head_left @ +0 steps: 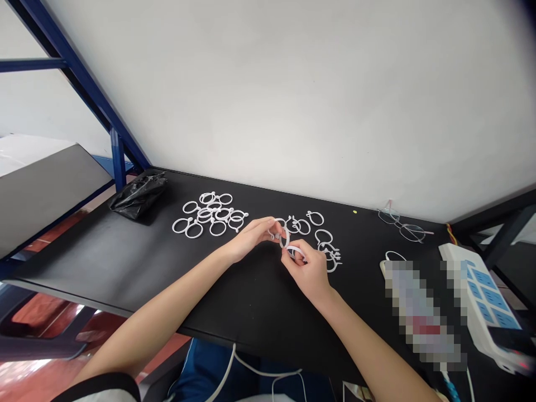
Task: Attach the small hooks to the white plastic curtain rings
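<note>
My left hand (251,239) and my right hand (305,271) meet above the black tabletop, and both pinch a white plastic ring (285,239) standing on edge between them. My fingers hide part of that ring. To the left of my left hand lies a loose overlapping cluster of similar rings (194,229). Beyond and right of my right hand are more rings, with a single one (315,218) and a tangled heap (330,255) that has small hooks or tabs.
The black table (251,304) runs along a white wall (268,95). A crumpled black plastic bag (139,196) lies at its left end, and eyeglasses (404,226) lie at the back right. A pixelated object (421,312) and a white-and-blue power strip (481,296) sit at the right.
</note>
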A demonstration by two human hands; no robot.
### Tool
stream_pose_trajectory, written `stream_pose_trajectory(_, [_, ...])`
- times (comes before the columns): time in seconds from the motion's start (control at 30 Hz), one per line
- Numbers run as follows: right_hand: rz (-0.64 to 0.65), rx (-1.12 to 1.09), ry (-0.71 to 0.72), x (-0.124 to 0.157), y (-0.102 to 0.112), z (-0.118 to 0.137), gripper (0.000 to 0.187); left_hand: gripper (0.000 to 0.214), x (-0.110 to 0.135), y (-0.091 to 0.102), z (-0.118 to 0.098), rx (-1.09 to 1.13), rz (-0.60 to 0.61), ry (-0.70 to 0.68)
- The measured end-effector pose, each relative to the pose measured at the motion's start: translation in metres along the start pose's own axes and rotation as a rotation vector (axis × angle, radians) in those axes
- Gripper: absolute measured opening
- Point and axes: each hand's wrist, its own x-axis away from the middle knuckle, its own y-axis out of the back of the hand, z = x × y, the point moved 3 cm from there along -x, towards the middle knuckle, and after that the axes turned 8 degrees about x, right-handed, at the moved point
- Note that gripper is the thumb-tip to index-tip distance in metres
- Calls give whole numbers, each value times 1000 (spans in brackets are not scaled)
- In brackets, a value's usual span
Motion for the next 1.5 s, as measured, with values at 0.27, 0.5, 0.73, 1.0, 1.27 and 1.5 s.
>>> stream_pose_trajectory(0.27, [-46, 19, -36, -1, 4, 1, 11, 37, 0, 4, -2, -184, -52, 9])
stream_pose_trajectory(0.5, [-32, 6, -25, -1, 3, 1, 11, 32, 0, 10, -1, -203, -84, -16])
stream_pose_trajectory(0.73, [0, -3, 3, 2, -1, 1, 10, 23, 0, 8, -1, -43, -76, -23])
stream_pose_trajectory(1.0, [10, -17, 21, 3, 0, 3, 9, 31, -2, 8, -1, 56, -129, -17])
stream_pose_trajectory(1.27, [-28, -15, 2, 0, 3, 5, 11, 30, -3, 13, 3, 71, -174, 15])
stream_pose_trajectory(1.5, [-8, -59, -20, 0, 3, 4, 12, 32, -3, 13, 8, -5, -156, 62])
